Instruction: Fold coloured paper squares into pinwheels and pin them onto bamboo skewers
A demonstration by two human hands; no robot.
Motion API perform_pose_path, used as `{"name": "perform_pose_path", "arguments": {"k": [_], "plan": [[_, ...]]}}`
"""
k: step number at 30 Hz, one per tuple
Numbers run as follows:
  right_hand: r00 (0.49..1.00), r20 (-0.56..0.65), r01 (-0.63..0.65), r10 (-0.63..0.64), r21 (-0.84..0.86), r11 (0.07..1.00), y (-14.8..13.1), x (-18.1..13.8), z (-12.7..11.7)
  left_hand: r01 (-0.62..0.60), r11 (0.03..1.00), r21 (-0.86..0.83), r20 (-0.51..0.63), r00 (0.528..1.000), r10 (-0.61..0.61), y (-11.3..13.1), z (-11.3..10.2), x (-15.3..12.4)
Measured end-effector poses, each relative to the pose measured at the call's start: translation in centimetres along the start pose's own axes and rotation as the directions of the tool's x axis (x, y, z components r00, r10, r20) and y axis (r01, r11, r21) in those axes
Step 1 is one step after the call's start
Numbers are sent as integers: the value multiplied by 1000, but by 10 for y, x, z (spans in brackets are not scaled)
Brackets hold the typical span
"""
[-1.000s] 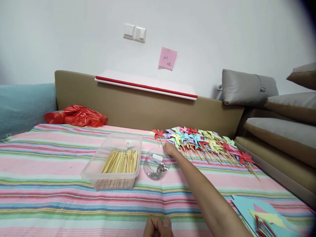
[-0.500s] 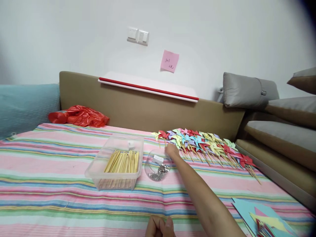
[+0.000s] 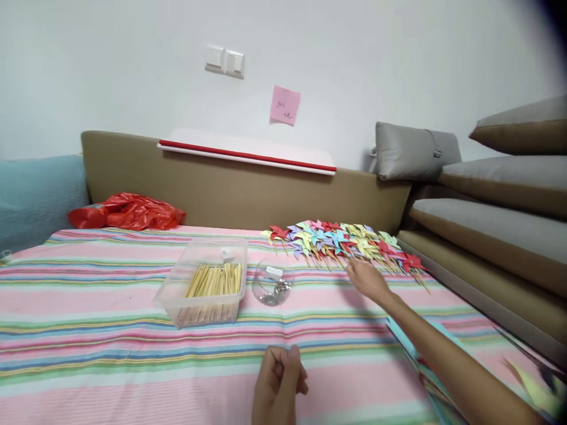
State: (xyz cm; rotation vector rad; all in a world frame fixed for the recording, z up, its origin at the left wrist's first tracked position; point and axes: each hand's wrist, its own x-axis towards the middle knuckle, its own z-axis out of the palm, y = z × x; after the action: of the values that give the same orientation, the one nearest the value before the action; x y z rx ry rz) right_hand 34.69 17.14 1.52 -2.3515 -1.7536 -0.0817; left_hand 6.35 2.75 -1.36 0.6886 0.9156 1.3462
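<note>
My right hand [image 3: 367,280] reaches out over the striped sheet [image 3: 88,307], fingers loosely apart and holding nothing. It hovers just in front of a long row of paper pinwheels on sticks [image 3: 341,241]. My left hand [image 3: 278,383] rests low at the near edge with its fingers curled into a loose fist; whatever may be inside is hidden. A clear plastic box of wooden sticks [image 3: 208,286] and a small clear bowl of metal pins [image 3: 271,287] stand left of my right hand.
Coloured paper sheets [image 3: 414,354] lie under my right forearm at the lower right. A red plastic bag [image 3: 126,211] sits against the tan headboard [image 3: 248,189]. Stacked grey and brown cushions [image 3: 496,200] rise on the right, and a teal blanket [image 3: 35,195] lies far left.
My right hand has left the pin bowl and swung right, along the front of the pinwheel row. The view has shifted right. My left hand stays curled.
</note>
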Motion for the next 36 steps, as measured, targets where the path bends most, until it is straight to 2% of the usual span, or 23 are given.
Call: {"name": "perform_pose_path", "arguments": {"k": [3, 5, 7, 9, 13, 16, 20, 26, 36], "plan": [[999, -25, -47, 47, 19, 999, 96, -67, -21, -11, 999, 42, 35, 999, 9, 1, 5, -2], [998, -28, -46, 47, 55, 997, 148, -118, -29, 6, 997, 76, 52, 999, -10, 0, 10, -4], [999, -31, -7, 11, 107, 994, 182, -165, -32, 17, 993, 114, 72, 997, -26, -2, 17, -8], [998, -45, 41, -35, 156, 987, 198, -200, -31, 10, 987, 159, 100, 995, -26, -4, 22, -11], [993, -66, 107, -95, 222, 969, 196, -231, -24, -3, 966, 259, 161, 986, -40, -10, 28, -18], [987, -60, 158, -147, 266, 951, 186, -235, -21, -3, 940, 342, 207, 976, -72, -12, 25, -22], [979, -43, 200, -197, 337, 920, 184, -238, -23, -66, 911, 407, 247, 968, -40, -11, 14, -27], [988, 18, 133, -157, 437, 890, 193, -237, -35, -85, 890, 447, 224, 974, -20, -5, -1, -23], [981, 132, 40, -143, 581, 813, 199, -223, -39, -108, 907, 407, 251, 968, 3, -2, 0, -24]]}}
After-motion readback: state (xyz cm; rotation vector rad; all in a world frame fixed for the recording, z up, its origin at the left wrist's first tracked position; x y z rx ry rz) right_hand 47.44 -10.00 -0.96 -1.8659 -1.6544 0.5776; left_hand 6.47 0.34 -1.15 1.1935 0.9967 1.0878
